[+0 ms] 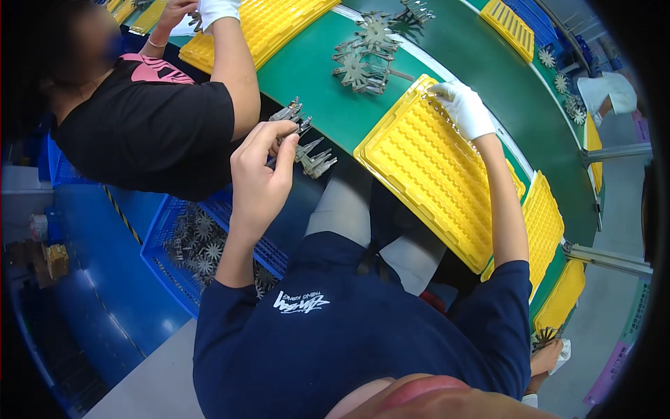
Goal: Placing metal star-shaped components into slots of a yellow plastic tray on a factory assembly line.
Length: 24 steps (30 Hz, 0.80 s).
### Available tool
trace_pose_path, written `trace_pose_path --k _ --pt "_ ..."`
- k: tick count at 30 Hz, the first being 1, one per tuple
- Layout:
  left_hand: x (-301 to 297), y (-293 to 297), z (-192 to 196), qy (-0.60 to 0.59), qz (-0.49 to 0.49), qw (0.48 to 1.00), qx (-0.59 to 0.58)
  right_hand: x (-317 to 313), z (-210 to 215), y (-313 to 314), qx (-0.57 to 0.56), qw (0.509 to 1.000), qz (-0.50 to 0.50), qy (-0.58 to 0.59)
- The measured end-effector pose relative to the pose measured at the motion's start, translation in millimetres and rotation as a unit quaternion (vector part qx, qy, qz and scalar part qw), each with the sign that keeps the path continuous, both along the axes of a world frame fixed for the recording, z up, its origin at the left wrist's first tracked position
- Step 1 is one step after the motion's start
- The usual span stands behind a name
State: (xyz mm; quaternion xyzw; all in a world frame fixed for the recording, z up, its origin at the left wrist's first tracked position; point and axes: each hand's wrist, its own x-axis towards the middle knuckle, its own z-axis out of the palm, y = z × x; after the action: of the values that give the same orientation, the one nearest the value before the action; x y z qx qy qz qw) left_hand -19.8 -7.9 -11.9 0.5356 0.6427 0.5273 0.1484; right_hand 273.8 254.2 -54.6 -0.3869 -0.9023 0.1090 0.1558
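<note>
My bare left hand (262,171) is raised over the table's near edge. Its thumb and forefinger pinch a grey metal part with many pointed prongs (315,159), partly hidden behind the fingers. My right hand (463,110), in a white glove, is over the far end of a yellow ridged tray (426,174). The fingers of that hand curl down at the tray's rows, and small shiny bits show beside the fingertips. What they hold is too small to tell. The tray lies slanted in front of me, its near end past the table edge.
Star-shaped metal parts (359,59) lie on the green table (307,73). More fill a blue crate (164,234) at lower left. Further yellow trays (541,220) lie at right. A co-worker (160,119) sits close on my left; other people's hands work at right.
</note>
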Motion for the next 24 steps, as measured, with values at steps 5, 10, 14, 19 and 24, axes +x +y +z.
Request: trace_pose_path --k 5,10,14,19,24 --pt "-7 -5 -3 -0.023 0.007 1.0 -0.006 -12 -1 10 0.043 0.991 0.107 -0.069" --pt "-6 -7 -1 -0.021 0.002 1.0 -0.017 -12 3 7 0.08 0.985 0.129 -0.079" --pt "-4 -4 -2 -0.017 -0.001 1.0 -0.011 -15 1 11 0.084 0.983 0.12 -0.113" --pt "-2 -2 -2 -0.01 -0.009 0.999 -0.031 -19 -8 21 0.184 0.956 0.188 -0.126" --pt "-3 -7 0 -0.007 -0.01 1.0 -0.021 -22 1 35 0.189 0.934 0.236 -0.189"
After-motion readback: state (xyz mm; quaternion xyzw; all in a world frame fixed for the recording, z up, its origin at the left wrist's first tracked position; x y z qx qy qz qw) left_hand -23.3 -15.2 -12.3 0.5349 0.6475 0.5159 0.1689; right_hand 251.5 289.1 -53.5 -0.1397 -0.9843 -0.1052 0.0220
